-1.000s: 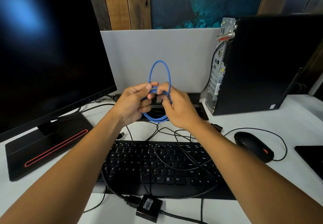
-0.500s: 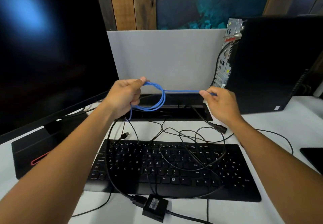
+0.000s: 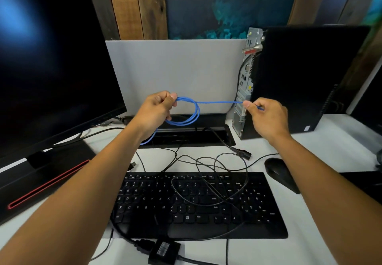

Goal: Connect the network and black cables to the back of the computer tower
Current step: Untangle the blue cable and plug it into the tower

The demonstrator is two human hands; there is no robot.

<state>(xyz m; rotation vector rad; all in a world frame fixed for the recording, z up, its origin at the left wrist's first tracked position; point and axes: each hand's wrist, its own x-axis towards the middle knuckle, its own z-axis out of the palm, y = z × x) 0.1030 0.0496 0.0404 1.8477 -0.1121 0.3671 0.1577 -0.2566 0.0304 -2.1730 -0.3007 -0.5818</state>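
White desk surface [image 3: 322, 140] stretched under everything, backed by a grey divider panel [image 3: 175, 68] and rough wooden boards. At the far left stood a large dark flat monitor [image 3: 51, 68]. Moving right, the left hand [image 3: 154, 112] was closed around the coiled slack of the thin blue network cable [image 3: 192, 113], presumably to keep the loops from snagging on the tangle of black cables [image 3: 210, 167] lying over the black keyboard [image 3: 196, 204]. From that coil one strand ran taut and nearly level rightward to the right hand [image 3: 268, 118], which pinched the cable's end between thumb and fingers. That end pointed right, toward the exposed metal rear panel of the black computer tower [image 3: 306, 78], just beside it but not yet plugged in. The plug itself was hidden inside the grip.
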